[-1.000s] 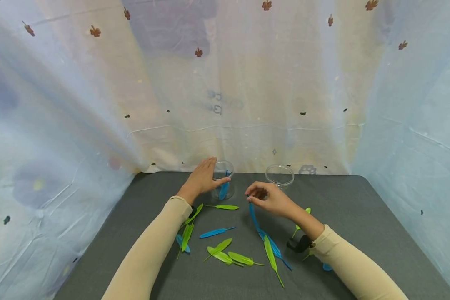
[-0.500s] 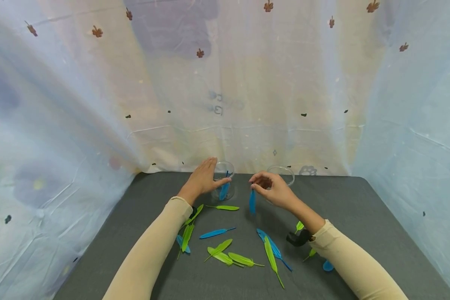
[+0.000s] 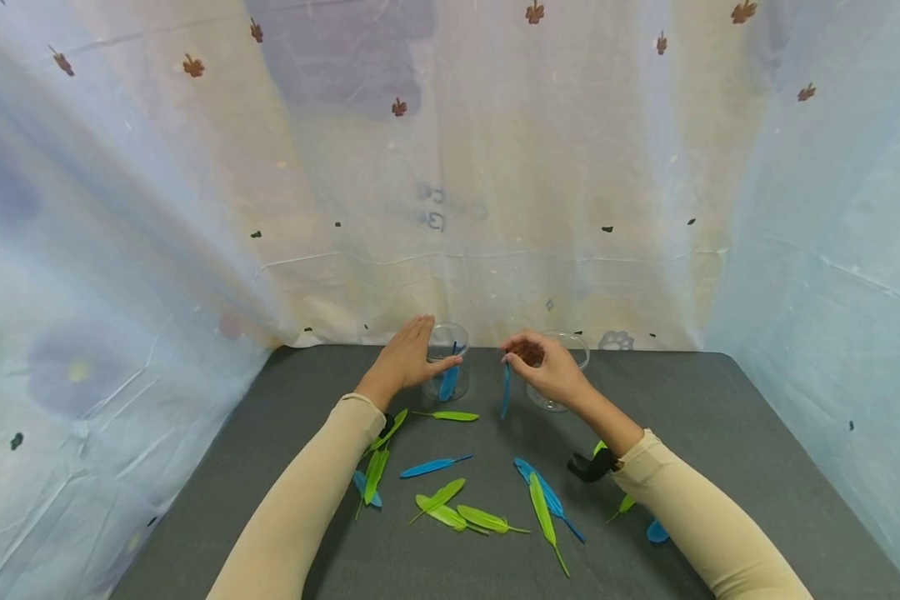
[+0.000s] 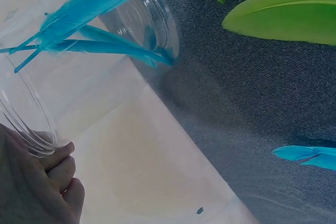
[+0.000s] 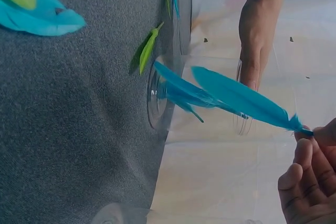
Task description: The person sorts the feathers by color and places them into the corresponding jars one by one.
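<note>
At the back of the table, my left hand (image 3: 408,357) holds a clear plastic jar (image 4: 170,22) near its rim, thumb across the near side. Several blue feathers (image 4: 100,3) stand inside that jar, quills upward. My right hand (image 3: 547,367) pinches another blue feather (image 5: 241,95) by its quill between thumb and fingertips. This feather hangs vane down, to the right of the jar and above the table. Behind my right hand is a second clear jar (image 3: 546,405), partly hidden by the hand.
Loose green feathers (image 3: 487,518) and blue feathers (image 3: 429,467) lie scattered over the dark grey table (image 3: 435,575). A few are partly under my forearms. A patterned curtain (image 3: 495,167) stands behind the table's far edge.
My right hand has lifted one blue feather from the table, away from the blue one lying there, and raised it slightly farther back. My left hand stays on the jar.
</note>
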`<state>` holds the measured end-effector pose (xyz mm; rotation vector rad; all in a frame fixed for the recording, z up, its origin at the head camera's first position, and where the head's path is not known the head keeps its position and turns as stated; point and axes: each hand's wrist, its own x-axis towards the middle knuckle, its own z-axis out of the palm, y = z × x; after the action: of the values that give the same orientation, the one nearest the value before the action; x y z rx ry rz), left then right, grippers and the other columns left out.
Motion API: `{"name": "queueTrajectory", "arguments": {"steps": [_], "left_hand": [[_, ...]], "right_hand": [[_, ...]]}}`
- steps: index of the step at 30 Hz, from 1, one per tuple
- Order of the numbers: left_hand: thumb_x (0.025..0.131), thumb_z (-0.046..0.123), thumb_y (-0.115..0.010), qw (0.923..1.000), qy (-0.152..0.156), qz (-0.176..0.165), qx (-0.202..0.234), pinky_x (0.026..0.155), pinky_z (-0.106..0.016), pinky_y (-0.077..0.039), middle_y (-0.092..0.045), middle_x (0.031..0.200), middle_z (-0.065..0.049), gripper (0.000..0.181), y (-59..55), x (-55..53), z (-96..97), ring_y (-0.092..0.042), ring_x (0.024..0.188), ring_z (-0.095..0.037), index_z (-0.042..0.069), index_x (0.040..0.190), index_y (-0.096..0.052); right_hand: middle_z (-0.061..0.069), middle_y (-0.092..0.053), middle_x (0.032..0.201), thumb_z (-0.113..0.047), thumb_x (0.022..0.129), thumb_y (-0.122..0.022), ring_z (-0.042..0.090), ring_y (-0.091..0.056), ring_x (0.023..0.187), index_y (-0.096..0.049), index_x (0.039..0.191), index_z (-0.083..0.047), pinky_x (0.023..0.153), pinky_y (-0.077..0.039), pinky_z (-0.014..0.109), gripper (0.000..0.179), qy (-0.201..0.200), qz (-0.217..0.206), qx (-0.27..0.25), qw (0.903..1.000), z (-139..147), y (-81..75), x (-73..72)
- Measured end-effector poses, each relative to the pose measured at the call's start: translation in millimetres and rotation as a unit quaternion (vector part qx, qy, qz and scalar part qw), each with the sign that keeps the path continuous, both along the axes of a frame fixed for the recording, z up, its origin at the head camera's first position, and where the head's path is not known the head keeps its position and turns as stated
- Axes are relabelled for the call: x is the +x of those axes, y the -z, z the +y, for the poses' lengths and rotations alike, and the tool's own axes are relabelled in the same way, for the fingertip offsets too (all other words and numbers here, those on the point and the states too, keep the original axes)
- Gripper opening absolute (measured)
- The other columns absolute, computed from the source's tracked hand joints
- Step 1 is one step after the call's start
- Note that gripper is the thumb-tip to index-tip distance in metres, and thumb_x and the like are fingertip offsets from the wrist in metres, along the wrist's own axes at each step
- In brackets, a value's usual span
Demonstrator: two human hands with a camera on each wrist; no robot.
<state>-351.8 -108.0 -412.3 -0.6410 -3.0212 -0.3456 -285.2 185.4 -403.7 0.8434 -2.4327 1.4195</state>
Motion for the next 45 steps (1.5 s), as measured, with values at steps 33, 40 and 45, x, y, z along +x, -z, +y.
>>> {"name": "queueTrajectory", "arguments": {"steps": [33, 40, 45], "left_hand": [[0.099, 0.081, -0.05, 0.9999, -0.004, -0.005, 0.008, 0.135, -0.045, -0.009, -0.015, 0.179, -0.015, 0.112, 0.7, -0.5, -0.3, -0.01, 0.167, -0.031, 0.004, 0.173, -0.013], [0.099, 0.08, -0.051, 1.0, -0.004, -0.002, 0.005, 0.135, -0.045, -0.009, -0.015, 0.179, -0.015, 0.112, 2.5, 0.0, -0.5, -0.011, 0.167, -0.031, 0.004, 0.173, -0.013], [0.099, 0.08, -0.051, 1.0, -0.005, -0.003, 0.007, 0.135, -0.045, -0.01, -0.015, 0.179, -0.015, 0.112, 2.5, 0.5, -0.3, -0.012, 0.167, -0.031, 0.005, 0.173, -0.013]], "right_hand": [[0.03, -0.073, 0.11, 0.009, 0.101, -0.068, 0.048, -0.068, 0.092, -0.071, 0.115, 0.012, 0.079, -0.059, 0.038, 0.014, 0.052, 0.092, -0.091, 0.9902, -13, -38.9, 3.7], [0.033, -0.071, 0.109, 0.012, 0.1, -0.068, 0.051, -0.067, 0.091, -0.07, 0.113, 0.016, 0.078, -0.059, 0.042, 0.014, 0.054, 0.116, -0.116, 0.9849, -17, -40.4, 1.0], [0.032, -0.07, 0.11, 0.011, 0.1, -0.068, 0.05, -0.066, 0.09, -0.07, 0.113, 0.015, 0.079, -0.058, 0.034, 0.014, 0.054, 0.124, -0.132, 0.982, -20, -40.0, -3.9]]}}
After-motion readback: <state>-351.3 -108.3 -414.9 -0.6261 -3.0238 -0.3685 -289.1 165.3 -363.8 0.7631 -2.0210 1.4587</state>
